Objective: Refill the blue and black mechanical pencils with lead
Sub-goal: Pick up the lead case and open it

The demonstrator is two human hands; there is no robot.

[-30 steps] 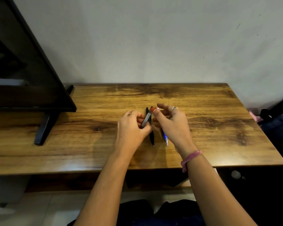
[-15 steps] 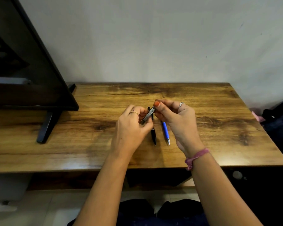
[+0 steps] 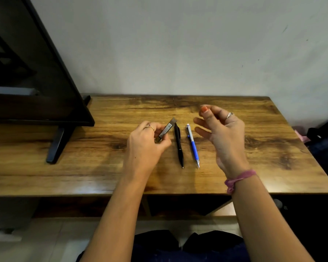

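Observation:
A black mechanical pencil (image 3: 178, 145) and a blue one (image 3: 193, 146) lie side by side on the wooden desk (image 3: 254, 148), tips toward me. My left hand (image 3: 147, 141) grips a slim grey lead case (image 3: 168, 128) by its lower end, tilted up to the right, just left of the black pencil. My right hand (image 3: 219, 130) hovers above the desk to the right of the blue pencil, its fingers relaxed and loosely bent. I cannot tell whether anything is between its thumb and fingertips.
A dark flat screen (image 3: 27, 76) on a black stand (image 3: 58, 143) fills the left side of the desk. A wall rises behind. A dark bag (image 3: 326, 140) sits off the right edge.
My right hand has let go of the lead case's top and moved up and to the right, uncovering both pencils. My left hand still holds the case, now lower and further left.

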